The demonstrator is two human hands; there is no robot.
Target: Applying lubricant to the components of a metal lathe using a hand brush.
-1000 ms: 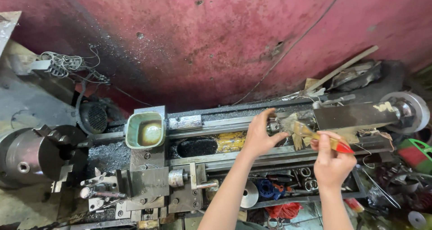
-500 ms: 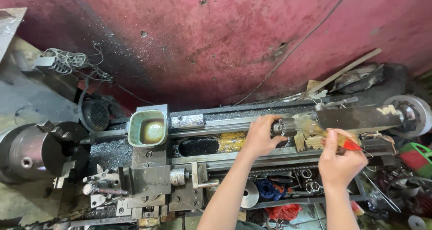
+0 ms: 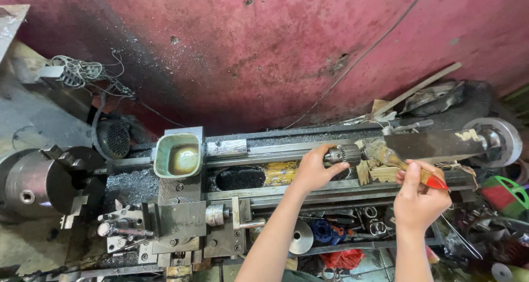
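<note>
I look down on a metal lathe [image 3: 237, 194]. My left hand [image 3: 314, 169] is wrapped around the drill chuck [image 3: 344, 154] that sticks out of the tailstock [image 3: 435, 144]. My right hand [image 3: 419, 196] grips a paintbrush [image 3: 399, 163] with a wooden, red-tipped handle; its bristles rest against the tailstock barrel just right of the chuck. The brush slants from upper left to lower right. A yellowish rag or wood scrap [image 3: 380, 174] lies on the bed under the brush.
A green cup of brown liquid [image 3: 177, 156] sits on the carriage. The big spindle chuck [image 3: 38, 185] is at left, a handwheel [image 3: 504, 136] at far right. Metal chips cover the bed. Tools and red cloth [image 3: 341, 258] lie in the tray below. A stained red wall stands behind.
My left hand has shifted its hold on the chuck slightly, and the brush in my right hand has moved a little along the tailstock barrel. The view has drifted too.
</note>
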